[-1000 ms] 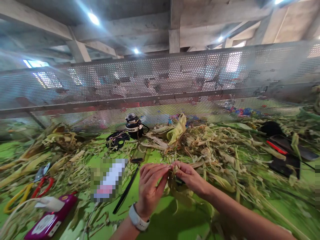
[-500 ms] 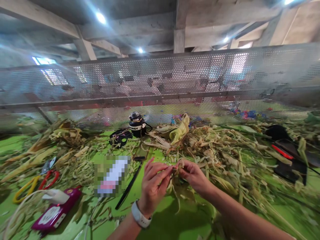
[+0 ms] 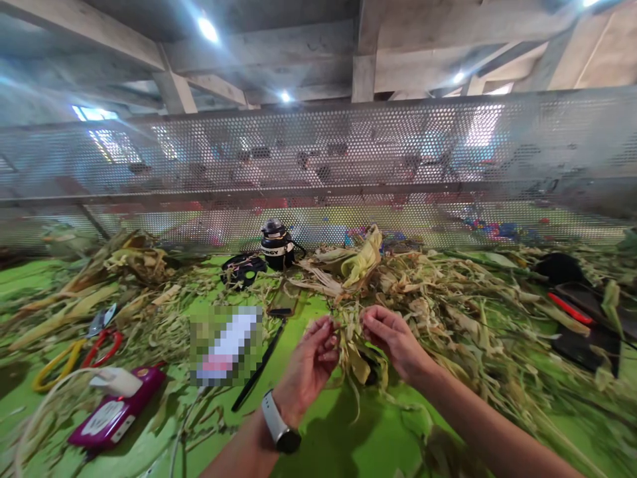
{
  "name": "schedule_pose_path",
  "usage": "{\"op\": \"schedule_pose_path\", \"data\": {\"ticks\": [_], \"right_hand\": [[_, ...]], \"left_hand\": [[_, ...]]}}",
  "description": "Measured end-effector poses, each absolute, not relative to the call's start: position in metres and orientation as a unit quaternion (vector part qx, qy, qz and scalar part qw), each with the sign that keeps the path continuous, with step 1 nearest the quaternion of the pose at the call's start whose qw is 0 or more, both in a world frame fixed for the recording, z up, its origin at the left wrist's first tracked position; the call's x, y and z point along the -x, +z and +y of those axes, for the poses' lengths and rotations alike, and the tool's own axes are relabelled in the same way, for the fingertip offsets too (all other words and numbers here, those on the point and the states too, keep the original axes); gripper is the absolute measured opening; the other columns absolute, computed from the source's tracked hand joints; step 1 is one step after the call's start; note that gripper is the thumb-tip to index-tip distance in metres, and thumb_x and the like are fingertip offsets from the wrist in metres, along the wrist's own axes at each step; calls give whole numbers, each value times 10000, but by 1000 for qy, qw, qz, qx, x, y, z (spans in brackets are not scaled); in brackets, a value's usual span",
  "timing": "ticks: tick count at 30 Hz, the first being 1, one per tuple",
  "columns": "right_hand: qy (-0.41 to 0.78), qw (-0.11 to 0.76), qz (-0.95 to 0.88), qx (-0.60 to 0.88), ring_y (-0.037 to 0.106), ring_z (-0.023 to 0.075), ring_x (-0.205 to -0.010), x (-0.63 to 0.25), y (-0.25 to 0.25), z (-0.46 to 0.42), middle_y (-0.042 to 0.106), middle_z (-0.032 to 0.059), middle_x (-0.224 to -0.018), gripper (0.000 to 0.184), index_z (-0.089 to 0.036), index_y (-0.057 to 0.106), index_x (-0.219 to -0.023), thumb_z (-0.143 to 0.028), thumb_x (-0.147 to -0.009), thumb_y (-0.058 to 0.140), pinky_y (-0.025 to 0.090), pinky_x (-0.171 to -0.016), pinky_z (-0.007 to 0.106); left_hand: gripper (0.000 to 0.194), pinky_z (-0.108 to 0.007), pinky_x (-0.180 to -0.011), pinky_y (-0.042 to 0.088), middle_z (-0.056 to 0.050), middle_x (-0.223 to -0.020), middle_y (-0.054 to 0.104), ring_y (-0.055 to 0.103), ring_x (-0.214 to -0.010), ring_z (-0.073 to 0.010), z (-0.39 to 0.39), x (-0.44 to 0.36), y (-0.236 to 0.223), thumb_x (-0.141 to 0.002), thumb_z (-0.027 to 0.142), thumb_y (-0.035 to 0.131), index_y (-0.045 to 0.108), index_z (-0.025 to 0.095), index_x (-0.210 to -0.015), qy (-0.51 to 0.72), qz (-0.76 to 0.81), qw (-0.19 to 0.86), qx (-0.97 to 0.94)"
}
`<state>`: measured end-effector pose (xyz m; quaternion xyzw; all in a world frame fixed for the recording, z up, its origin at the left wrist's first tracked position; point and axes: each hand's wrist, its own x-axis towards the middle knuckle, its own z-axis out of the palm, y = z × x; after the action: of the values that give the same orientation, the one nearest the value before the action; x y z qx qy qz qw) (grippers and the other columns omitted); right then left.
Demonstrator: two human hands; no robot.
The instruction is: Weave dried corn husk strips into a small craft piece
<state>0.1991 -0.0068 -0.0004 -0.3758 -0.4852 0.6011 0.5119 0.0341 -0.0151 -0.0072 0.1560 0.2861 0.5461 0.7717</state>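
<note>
My left hand (image 3: 314, 355), with a white-banded watch (image 3: 279, 425) on the wrist, is closed, its fingertips pinched near some thin dry strands. My right hand (image 3: 395, 338) is closed too, thumb against fingers, a short gap to the right of the left. What either pinches is too small to make out. Between and just below them is a tuft of yellowish dried leaf strips (image 3: 354, 362) with a dark bit inside. Right of the hands spreads a large heap of withered leaves and stems (image 3: 442, 305), topped by a pale yellow folded leaf (image 3: 365, 255).
Scissors (image 3: 97, 338) with yellow and red handles lie left, beside a purple power bank (image 3: 117, 411) with a plugged white cable. A blurred phone-like object (image 3: 226, 348) and black rod (image 3: 259, 365) lie nearer. A black bottle (image 3: 277, 245) stands before the perforated metal screen (image 3: 318, 166).
My hands have moved apart from where they met at the fingertips. The left hand has rolled so its palm side shows, and the leaf strips between them are more visible.
</note>
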Motion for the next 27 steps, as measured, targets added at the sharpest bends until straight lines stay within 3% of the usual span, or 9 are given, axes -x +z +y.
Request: {"op": "schedule_pose_path", "data": {"ticks": [4,9,15,20,24,27], "right_hand": [[714,490,-394,308,317,24,-403,-194,-1,-9,566,-30,-714,304,-177,448,-685,-360,-710,690,203,-380,169],[736,465,-406,277,282,10,-321,-192,-2,-11,555,-58,-647,277,-182,431,-687,-361,-766,627,162,-337,177],[667,412,-508,358,346,34,-406,-198,4,-10,510,-58,-566,294,-170,458,-673,-402,-787,599,181,-385,180],[648,382,-533,388,289,23,-377,-203,6,-6,447,-85,-504,351,-175,426,-640,-456,-766,595,161,-369,169],[656,372,-530,388,271,24,-368,-205,1,-4,426,-97,-486,370,-180,422,-636,-477,-744,614,200,-364,167],[643,396,-533,383,380,42,-423,-205,-1,-3,498,-68,-529,356,-167,486,-698,-498,-747,611,288,-419,177]], "left_hand": [[233,-62,-347,313,34,-673,571,454,-450,-1,-19,-35,-11,-673,88,717,614,145,-874,514,282,803,-112],[404,-34,-345,272,37,-684,540,421,-451,15,-20,-32,-13,-708,76,674,586,181,-1089,484,218,838,-126],[450,-89,-401,331,53,-594,546,418,-426,-6,-14,-28,-9,-641,96,715,607,171,-1071,509,300,782,-199],[547,-102,-370,252,80,-545,512,373,-394,0,-10,-26,-5,-559,84,743,616,166,-1084,494,326,769,-240],[483,-105,-383,255,77,-539,506,373,-411,-3,-10,-26,-5,-548,106,758,649,146,-1017,491,341,758,-261],[451,-113,-447,328,59,-598,532,428,-471,-15,-12,-28,-5,-608,174,761,640,155,-1042,497,350,732,-308]]}}
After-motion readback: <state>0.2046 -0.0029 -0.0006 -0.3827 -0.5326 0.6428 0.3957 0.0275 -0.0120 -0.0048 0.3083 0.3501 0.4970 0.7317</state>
